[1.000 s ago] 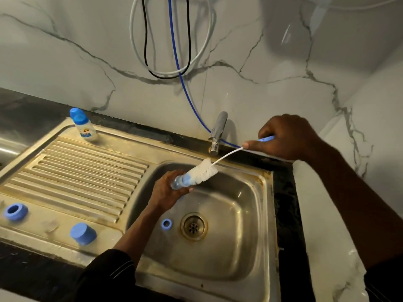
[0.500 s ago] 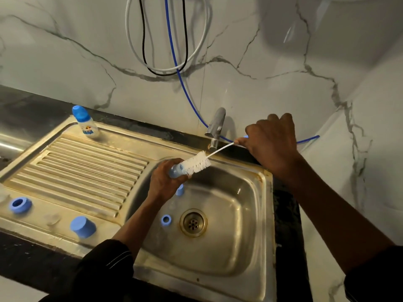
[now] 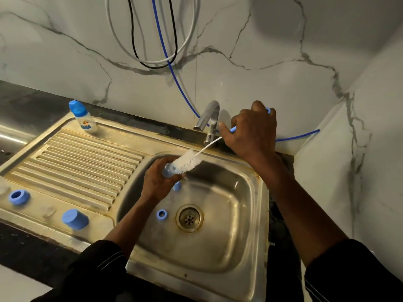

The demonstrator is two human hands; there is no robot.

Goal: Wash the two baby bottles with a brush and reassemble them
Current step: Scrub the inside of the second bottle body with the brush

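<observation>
Our left hand [image 3: 159, 182] was curled round a small bluish bottle [image 3: 168, 170], held over the basin up and to the left of the drain [image 3: 189, 217]. The fingers hid most of that bottle. Our right hand [image 3: 250, 131], beyond the drain and just beside the tap [image 3: 209, 120], was closed round the blue handle of the brush [image 3: 188, 161]. Its white bristles met the bottle's mouth, though we could not tell how far they went in. A blue piece [image 3: 177, 186] showed just below the left hand, too blurred to make out. A small blue ring [image 3: 161, 214] lay on the basin floor just left of the drain. Farther left of the drain, on the flat front edge of the sink [image 3: 265, 192], sat a blue cap [image 3: 75, 219] and, past it, a larger blue ring [image 3: 18, 197]. The second bottle [image 3: 84, 118], capped in blue, stood upright far left of and beyond the drain, at the back corner of the ribbed drainboard. Behind the drain, cables [image 3: 152, 62] in white, black and blue hung on the marble wall.
</observation>
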